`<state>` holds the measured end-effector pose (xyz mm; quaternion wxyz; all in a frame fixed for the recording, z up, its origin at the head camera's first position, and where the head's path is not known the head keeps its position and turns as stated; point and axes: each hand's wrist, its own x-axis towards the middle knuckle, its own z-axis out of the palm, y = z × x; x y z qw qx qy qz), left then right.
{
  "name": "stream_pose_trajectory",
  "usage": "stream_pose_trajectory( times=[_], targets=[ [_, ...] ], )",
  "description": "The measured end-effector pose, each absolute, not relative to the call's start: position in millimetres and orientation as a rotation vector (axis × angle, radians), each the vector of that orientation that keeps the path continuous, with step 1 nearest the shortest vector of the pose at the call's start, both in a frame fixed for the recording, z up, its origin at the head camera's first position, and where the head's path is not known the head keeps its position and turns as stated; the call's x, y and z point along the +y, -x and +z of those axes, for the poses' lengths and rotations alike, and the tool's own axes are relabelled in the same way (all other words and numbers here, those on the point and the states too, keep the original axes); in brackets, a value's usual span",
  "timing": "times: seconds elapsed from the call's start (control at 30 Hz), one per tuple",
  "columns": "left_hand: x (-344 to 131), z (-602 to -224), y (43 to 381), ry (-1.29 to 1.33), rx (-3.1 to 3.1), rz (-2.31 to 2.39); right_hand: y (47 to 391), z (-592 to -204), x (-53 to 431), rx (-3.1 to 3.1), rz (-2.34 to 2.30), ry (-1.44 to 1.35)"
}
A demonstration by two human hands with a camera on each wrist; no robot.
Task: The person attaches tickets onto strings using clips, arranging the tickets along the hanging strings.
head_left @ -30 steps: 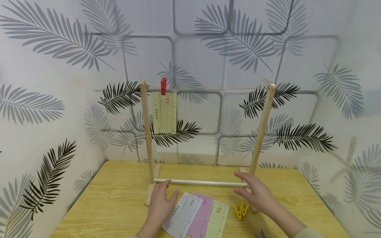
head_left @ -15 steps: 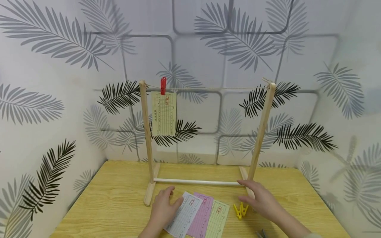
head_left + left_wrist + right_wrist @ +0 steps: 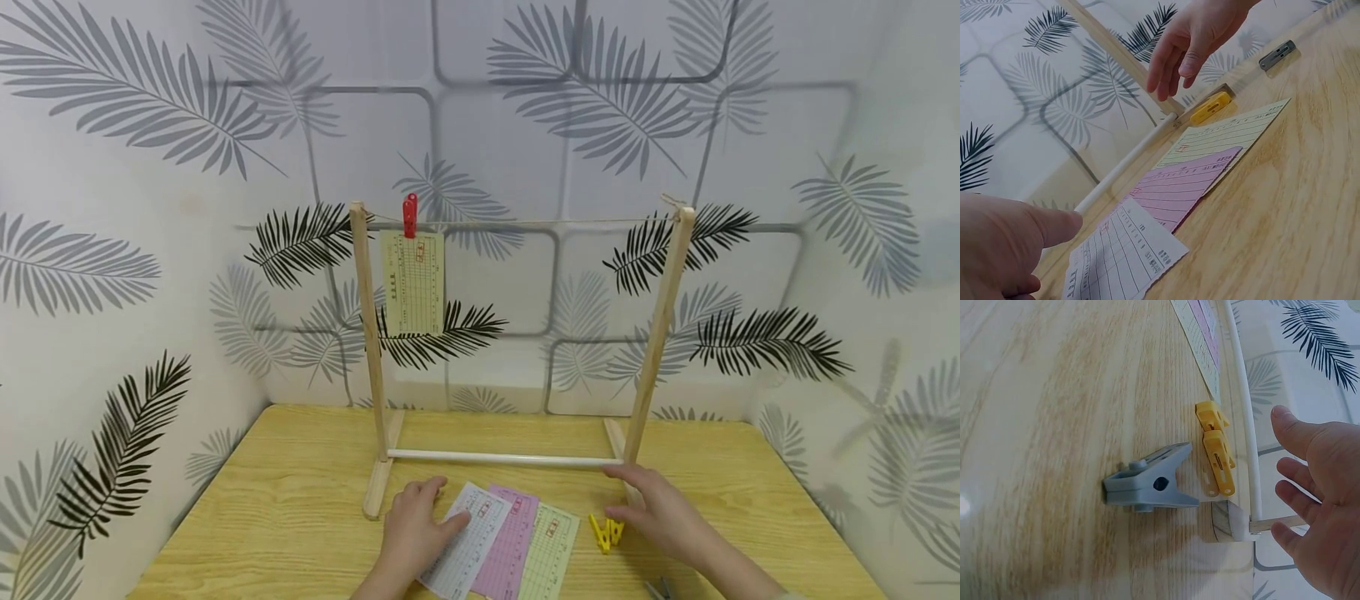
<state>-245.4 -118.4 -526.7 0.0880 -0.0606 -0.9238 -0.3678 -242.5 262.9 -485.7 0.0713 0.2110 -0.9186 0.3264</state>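
My left hand (image 3: pixel 416 529) hovers at the left edge of a white printed slip (image 3: pixel 468 542), its fingers relaxed and thumb over the paper in the head view. A pink slip (image 3: pixel 510 546) and a pale yellow slip (image 3: pixel 551 550) fan out beside the white one, partly overlapped. Close by a yellow clothespin (image 3: pixel 1215 450) is my right hand (image 3: pixel 660 512), fingers loosely spread and holding nothing. Nearer the table's front lies a grey clothespin (image 3: pixel 1147 484). A red clothespin (image 3: pixel 410 217) holds another pale yellow slip (image 3: pixel 412 283) on the string (image 3: pixel 525 222).
The string runs between two wooden posts (image 3: pixel 660 333) of a frame standing on the table (image 3: pixel 262 517). A white rod (image 3: pixel 502 457) joins the posts low down, behind the slips. Behind the table rises a wall (image 3: pixel 495 150) patterned with leaves.
My left hand has shifted slightly right, its thumb now over the white slip. My right hand has come down closer to the yellow clothespin, overlapping its edge in the head view.
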Motion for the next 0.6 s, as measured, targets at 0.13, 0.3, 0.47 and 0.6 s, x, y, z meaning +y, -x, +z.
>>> stream_pose_trajectory(
  times=[0.13,0.3,0.47,0.6],
  targets=[
    [-118,-525,243,0.184,-2.777,-1.072,243,-490,264,-2.752,0.971,-0.663],
    [-118,-528,242,0.242,-2.828,-0.968,244,-495,267,-2.711,0.912,-0.721],
    [-118,-529,242,0.293,-2.875,-0.882,246,-499,272,-2.707,0.892,-0.748],
    [-118,-528,241,0.311,-2.889,-0.822,246,-501,274,-2.732,0.908,-0.768]
  ],
)
